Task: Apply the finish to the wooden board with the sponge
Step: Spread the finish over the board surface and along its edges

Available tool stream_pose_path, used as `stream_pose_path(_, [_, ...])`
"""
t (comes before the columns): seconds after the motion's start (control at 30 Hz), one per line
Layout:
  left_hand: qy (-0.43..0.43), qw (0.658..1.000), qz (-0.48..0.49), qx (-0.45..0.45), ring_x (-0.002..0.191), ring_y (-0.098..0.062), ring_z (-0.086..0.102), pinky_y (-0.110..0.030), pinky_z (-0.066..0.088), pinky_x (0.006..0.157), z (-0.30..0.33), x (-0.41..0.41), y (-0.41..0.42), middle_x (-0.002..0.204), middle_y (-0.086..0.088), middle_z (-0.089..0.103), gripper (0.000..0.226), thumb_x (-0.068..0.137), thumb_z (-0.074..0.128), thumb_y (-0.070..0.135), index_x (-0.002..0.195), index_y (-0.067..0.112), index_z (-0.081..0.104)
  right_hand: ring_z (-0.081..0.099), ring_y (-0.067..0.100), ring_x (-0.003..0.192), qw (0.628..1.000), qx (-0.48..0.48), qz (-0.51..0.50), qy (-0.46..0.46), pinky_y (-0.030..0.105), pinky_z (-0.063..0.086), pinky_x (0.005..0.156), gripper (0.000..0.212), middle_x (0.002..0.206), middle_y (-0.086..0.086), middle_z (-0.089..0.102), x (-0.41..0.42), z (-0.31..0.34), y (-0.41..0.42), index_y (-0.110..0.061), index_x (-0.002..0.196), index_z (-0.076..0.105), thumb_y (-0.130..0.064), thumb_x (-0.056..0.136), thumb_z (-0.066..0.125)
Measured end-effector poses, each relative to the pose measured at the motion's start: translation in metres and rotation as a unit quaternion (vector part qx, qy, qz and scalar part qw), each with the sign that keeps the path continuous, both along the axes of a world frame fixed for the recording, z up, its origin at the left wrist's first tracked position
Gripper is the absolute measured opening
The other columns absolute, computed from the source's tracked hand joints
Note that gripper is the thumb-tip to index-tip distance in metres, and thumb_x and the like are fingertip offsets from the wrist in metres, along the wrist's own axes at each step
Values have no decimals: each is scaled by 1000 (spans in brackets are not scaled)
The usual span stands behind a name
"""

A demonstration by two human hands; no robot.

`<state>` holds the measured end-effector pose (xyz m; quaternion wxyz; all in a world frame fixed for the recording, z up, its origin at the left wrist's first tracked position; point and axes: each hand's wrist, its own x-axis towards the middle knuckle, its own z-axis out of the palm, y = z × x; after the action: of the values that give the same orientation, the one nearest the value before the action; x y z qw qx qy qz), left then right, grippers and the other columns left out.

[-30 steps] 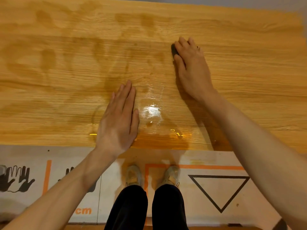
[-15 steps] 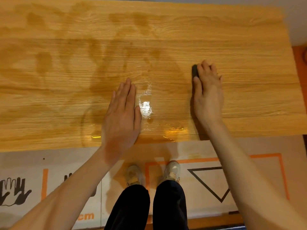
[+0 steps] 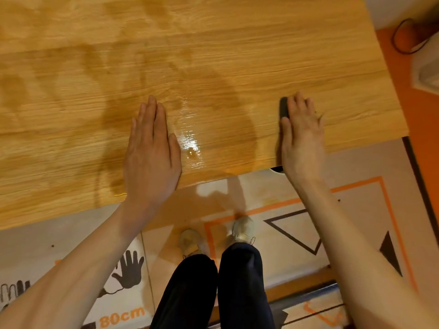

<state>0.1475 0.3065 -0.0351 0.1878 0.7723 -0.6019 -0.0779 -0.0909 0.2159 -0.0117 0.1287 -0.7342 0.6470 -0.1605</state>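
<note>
The wooden board point(image 3: 237, 55) fills the upper part of the head view, with darker wet streaks and a glossy puddle of finish point(image 3: 190, 141) near its front edge. My left hand point(image 3: 152, 157) lies flat on the board just left of that puddle, fingers straight and together. My right hand point(image 3: 303, 138) lies flat near the board's front right corner and presses down on a dark sponge point(image 3: 283, 109). Only the sponge's left end shows, beside my index finger; the rest is hidden under my palm and fingers.
The board's right edge point(image 3: 389, 91) is close to my right hand. Below the board lies a floor sheet point(image 3: 356, 167) printed with an orange frame, a black triangle and hand icons; my shoes point(image 3: 192, 243) stand on it. A black cable point(image 3: 403, 36) lies on orange floor at top right.
My right hand has slid the sponge from the board's middle toward me and to the right, ending near the front right corner. My left hand has stayed flat in place.
</note>
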Motion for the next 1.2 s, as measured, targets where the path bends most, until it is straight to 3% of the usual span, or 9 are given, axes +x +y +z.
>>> stream_pose_path(0.13, [1, 1000, -1, 3, 157, -29, 13, -36, 5, 129, -1, 0, 0, 168, -16, 17, 55, 109, 27, 23, 158, -2, 22, 20, 31, 148, 993, -5, -118, -3, 45, 12, 121, 46, 157, 13, 29, 25, -1, 3, -6, 148, 35, -14, 103, 33])
stream_pose_path(0.23, [-1, 1000, -7, 5, 158, -28, 12, -39, 6, 129, -1, 1, 0, 169, -16, 15, 56, 110, 25, 24, 159, -1, 21, 35, 34, 141, 998, -54, 3, 12, 48, 24, 117, 45, 148, 16, 43, 93, -7, 41, -4, 141, 44, -7, 97, 45])
stream_pose_path(0.3, [-5, 1000, -11, 6, 158, -27, 11, -39, 7, 129, 0, 1, 1, 169, -15, 15, 56, 110, 24, 25, 159, -1, 21, 30, 27, 145, 995, -31, 97, -18, 45, 17, 120, 44, 151, 10, 41, 117, -8, 64, -8, 143, 44, -12, 99, 45])
stream_pose_path(0.43, [-7, 1000, -11, 2, 158, -27, 12, -36, 5, 129, 1, 1, 1, 169, -15, 15, 56, 110, 24, 25, 159, -2, 21, 36, 27, 142, 962, -9, 273, 2, 41, 18, 117, 41, 149, 10, 45, 63, -4, 40, -9, 139, 50, -16, 99, 45])
stream_pose_path(0.67, [-22, 1000, -2, 4, 157, -30, 14, -38, 7, 128, 0, 1, -1, 168, -17, 18, 56, 109, 28, 24, 158, -2, 24, 15, 28, 149, 998, 38, -30, -46, 39, 3, 121, 49, 158, 11, 26, -22, 4, 7, -8, 148, 36, -24, 102, 30])
stream_pose_path(0.8, [-3, 1000, 13, 10, 158, -25, 12, -30, 2, 127, 2, 1, -1, 170, -11, 16, 55, 109, 29, 25, 159, 2, 23, 28, 30, 145, 987, 19, 155, -42, 46, 17, 120, 55, 152, 12, 40, 55, 2, 48, -7, 141, 48, -37, 98, 30])
stream_pose_path(0.93, [-8, 1000, 7, -1, 157, -24, 14, -31, 4, 128, 3, 0, 1, 169, -11, 18, 56, 110, 28, 28, 159, 3, 24, 26, 23, 146, 935, 36, 351, -33, 35, 7, 119, 46, 153, 5, 39, 39, 2, 42, -12, 143, 47, -29, 101, 35])
stream_pose_path(1.1, [-4, 1000, 16, 3, 157, -25, 15, -35, 8, 129, 5, -1, 1, 169, -12, 20, 56, 108, 30, 27, 159, 4, 25, 21, 13, 148, 948, 150, 220, -177, 29, 3, 120, 50, 156, -2, 32, -55, 12, -2, -16, 149, 34, -26, 101, 24])
stream_pose_path(1.2, [-12, 1000, 13, 0, 156, -26, 16, -40, 13, 128, 6, -2, 2, 168, -12, 21, 56, 109, 30, 28, 159, 4, 26, 17, -4, 145, 915, 247, 210, -240, 7, 14, 114, 50, 156, -18, 25, -79, 21, -9, -25, 153, 26, -16, 103, 26])
